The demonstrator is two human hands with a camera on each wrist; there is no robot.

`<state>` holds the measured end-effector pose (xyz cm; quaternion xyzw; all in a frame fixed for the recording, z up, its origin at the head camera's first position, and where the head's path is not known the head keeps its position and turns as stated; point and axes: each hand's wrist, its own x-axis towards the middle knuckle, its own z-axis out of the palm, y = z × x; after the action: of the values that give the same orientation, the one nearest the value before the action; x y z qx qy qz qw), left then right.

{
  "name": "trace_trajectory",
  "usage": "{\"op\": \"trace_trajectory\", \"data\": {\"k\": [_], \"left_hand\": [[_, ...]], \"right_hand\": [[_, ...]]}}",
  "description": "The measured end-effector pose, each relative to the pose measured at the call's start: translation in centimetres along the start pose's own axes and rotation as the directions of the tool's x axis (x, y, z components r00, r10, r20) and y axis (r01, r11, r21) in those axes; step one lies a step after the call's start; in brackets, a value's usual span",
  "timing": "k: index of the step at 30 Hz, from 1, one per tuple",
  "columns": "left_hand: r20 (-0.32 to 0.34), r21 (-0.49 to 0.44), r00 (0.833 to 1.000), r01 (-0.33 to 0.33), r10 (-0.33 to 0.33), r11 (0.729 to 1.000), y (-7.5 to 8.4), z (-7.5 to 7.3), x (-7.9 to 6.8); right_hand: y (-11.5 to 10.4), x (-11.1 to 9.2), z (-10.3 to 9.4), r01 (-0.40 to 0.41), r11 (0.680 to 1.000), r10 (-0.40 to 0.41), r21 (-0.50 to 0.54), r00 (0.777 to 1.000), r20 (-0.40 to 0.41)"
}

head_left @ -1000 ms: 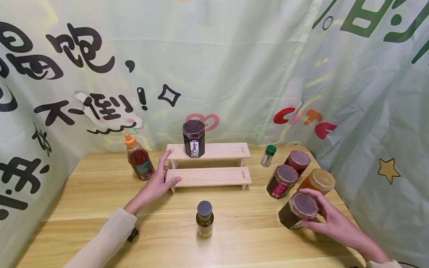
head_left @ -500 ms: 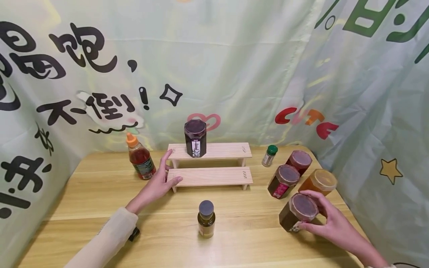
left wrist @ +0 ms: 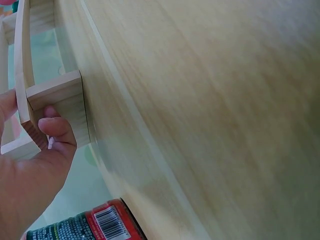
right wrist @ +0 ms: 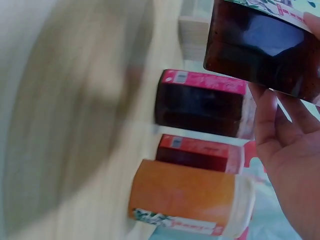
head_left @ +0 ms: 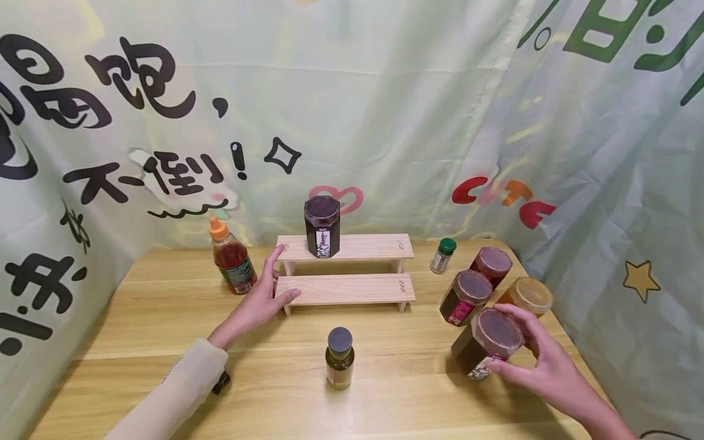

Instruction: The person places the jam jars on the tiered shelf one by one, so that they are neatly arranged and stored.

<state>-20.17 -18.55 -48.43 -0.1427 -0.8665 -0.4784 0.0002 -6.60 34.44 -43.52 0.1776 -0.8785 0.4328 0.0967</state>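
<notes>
My right hand (head_left: 541, 360) grips a dark eight-sided jam jar (head_left: 486, 343) around its upper part, at the right of the head view. The jar tilts a little, and the right wrist view shows its base raised off the table. My left hand (head_left: 258, 305) holds the left end of a two-step wooden shelf (head_left: 346, 289), with the thumb on the lower board and a finger at the upper one. In the left wrist view, curled fingers (left wrist: 57, 131) hook round the board's end. Another dark jar (head_left: 322, 227) stands upright on the upper step.
Beside the held jar stand a dark jar with a pink label (head_left: 465, 298), a red jar (head_left: 491, 266) and an orange jar (head_left: 525, 296). A green-capped shaker (head_left: 442, 255) is behind them. A small dark-capped bottle (head_left: 340, 359) stands in front, a sauce bottle (head_left: 233, 260) at left.
The right hand has lifted its jam jar slightly off the table and tipped it. The left hand keeps its hold on the shelf. The head view has shifted slightly.
</notes>
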Motion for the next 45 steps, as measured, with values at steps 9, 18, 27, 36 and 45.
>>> {"op": "trace_trajectory", "data": {"k": [9, 18, 27, 36, 45], "left_hand": [[0.000, 0.003, 1.000, -0.003, 0.003, 1.000, -0.1, -0.1, -0.1], [-0.002, 0.002, 1.000, -0.014, 0.014, 1.000, -0.3, -0.1, 0.0], [0.003, -0.005, 1.000, -0.004, 0.004, 1.000, -0.3, 0.0, 0.0], [0.001, 0.021, 1.000, -0.022, 0.022, 1.000, -0.3, 0.0, 0.1], [0.006, 0.014, 0.999, -0.032, 0.032, 0.999, -0.3, 0.0, 0.2]], "right_hand": [[-1.6, 1.9, 0.4, 0.088, 0.994, -0.085, 0.064, 0.995, -0.049], [-3.0, 4.8, 1.0, 0.104, 0.986, -0.099, 0.132, 0.994, -0.038], [-3.8, 7.4, 1.9, 0.132, 0.975, -0.127, 0.177, 0.991, -0.041], [-4.7, 9.8, 2.6, 0.066, 0.988, -0.058, 0.143, 0.997, -0.054], [-4.8, 12.7, 3.2, 0.063, 0.983, -0.064, 0.172, 0.998, -0.002]]}}
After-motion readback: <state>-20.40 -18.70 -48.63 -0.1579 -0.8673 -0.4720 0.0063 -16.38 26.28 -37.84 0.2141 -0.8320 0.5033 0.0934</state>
